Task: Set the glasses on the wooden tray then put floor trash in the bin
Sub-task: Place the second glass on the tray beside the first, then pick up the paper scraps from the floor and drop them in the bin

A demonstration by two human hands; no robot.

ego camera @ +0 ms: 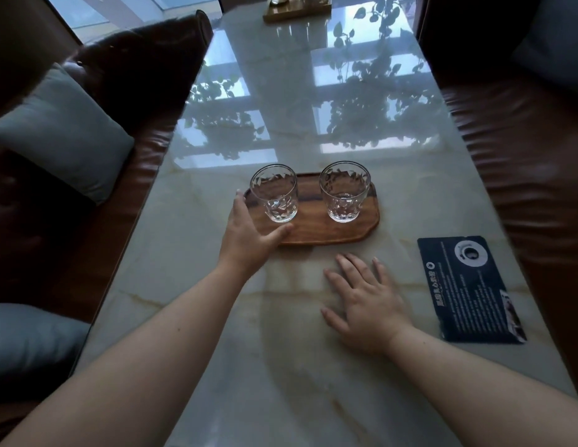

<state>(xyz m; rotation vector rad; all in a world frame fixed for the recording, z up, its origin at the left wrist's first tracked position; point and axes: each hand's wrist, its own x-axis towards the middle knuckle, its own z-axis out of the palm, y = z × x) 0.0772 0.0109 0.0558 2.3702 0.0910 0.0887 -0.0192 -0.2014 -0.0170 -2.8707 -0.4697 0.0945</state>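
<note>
Two clear faceted glasses stand upright on the brown wooden tray in the middle of the marble table: the left glass and the right glass. My left hand is at the tray's left end, fingers spread around the left glass's near side, thumb resting on the tray's front edge; it holds nothing. My right hand lies flat on the table, palm down, fingers apart, just in front of the tray. No floor trash or bin is in view.
A dark blue printed card lies on the table to the right. Brown leather sofas with grey cushions flank the table on both sides. Another wooden tray sits at the far end.
</note>
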